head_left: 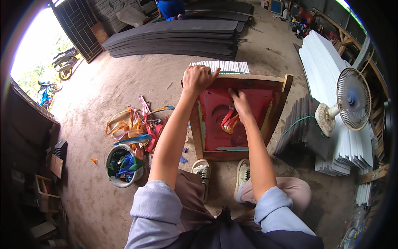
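A wooden-framed screen (285, 85) with a red mesh panel (215, 139) stands tilted in front of me, its lower edge by my shoes. My left hand (198, 79) is closed over the upper left of the frame, fingers wrapped over the top bar. Against the red panel, my right hand (240, 103) is closed on a red and orange rag (229, 123) that hangs below the fingers. A dark round mark shows on the panel beside the rag. Just behind the frame's top edge sits a bundle of white strips (226, 66).
Left of me lie tangled coloured cloth strips (134, 124) and a bucket (111, 176) of blue and green cloths. A fan (352, 99) stands at right, near dark stacked sheets (298, 124) and white sheets (323, 62). Beyond are long black sheets (174, 39) and a person in blue (171, 8).
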`<state>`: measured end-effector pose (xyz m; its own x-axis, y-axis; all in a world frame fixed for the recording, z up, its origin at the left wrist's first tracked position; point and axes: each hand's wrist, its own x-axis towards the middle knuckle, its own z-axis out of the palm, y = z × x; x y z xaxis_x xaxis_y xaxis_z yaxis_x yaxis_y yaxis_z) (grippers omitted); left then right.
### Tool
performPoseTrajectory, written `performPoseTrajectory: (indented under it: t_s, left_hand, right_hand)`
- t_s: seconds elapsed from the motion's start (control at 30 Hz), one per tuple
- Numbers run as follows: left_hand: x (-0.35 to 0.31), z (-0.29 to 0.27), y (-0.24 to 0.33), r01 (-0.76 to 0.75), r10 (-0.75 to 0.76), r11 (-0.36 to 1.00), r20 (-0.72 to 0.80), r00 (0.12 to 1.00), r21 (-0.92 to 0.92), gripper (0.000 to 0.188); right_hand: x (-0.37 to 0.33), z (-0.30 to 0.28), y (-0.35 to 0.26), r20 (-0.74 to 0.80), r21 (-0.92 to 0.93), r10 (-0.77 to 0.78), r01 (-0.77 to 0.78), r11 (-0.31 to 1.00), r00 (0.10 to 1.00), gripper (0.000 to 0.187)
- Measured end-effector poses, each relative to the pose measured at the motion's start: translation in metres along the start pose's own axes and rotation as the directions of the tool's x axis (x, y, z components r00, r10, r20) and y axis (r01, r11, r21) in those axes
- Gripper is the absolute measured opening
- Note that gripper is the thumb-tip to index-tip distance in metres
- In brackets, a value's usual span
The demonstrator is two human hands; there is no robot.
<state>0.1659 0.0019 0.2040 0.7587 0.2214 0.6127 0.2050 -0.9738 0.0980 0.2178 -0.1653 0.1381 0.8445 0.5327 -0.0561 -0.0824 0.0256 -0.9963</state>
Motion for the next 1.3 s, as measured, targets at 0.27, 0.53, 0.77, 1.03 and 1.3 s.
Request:
performPoseTrajectory:
  t_s: [0.27, 0.53, 0.77, 1.03, 1.3]
  left_hand:
    - [0.016, 0.032, -0.001, 0.117, -0.106, 0.991, -0.162, 0.981, 0.062, 0.050]
    - [0.023, 0.035, 0.000, 0.153, -0.150, 0.988, -0.082, 0.985, 0.023, 0.045]
    - [0.029, 0.049, -0.005, 0.185, -0.183, 0.983, -0.098, 0.978, 0.013, 0.043]
    - [0.029, 0.058, -0.017, 0.059, -0.059, 0.998, -0.074, 0.995, -0.008, 0.040]
    - [0.001, 0.058, -0.051, 0.088, -0.180, 0.972, -0.451, 0.874, -0.217, 0.036]
  right_hand:
    - [0.037, -0.006, 0.002, 0.047, -0.650, -0.219, 0.196, 0.734, 0.975, 0.041]
    - [0.014, 0.015, 0.008, -0.190, -0.408, -0.107, 0.021, 0.913, 0.976, 0.040]
    - [-0.032, 0.044, 0.024, -0.014, -0.618, -0.436, 0.335, 0.711, 0.900, 0.031]
    - [-0.056, 0.055, 0.009, 0.013, -0.565, -0.317, 0.269, 0.780, 0.948, 0.026]
    - [-0.056, 0.029, 0.010, 0.052, -0.567, -0.245, 0.231, 0.791, 0.968, 0.025]
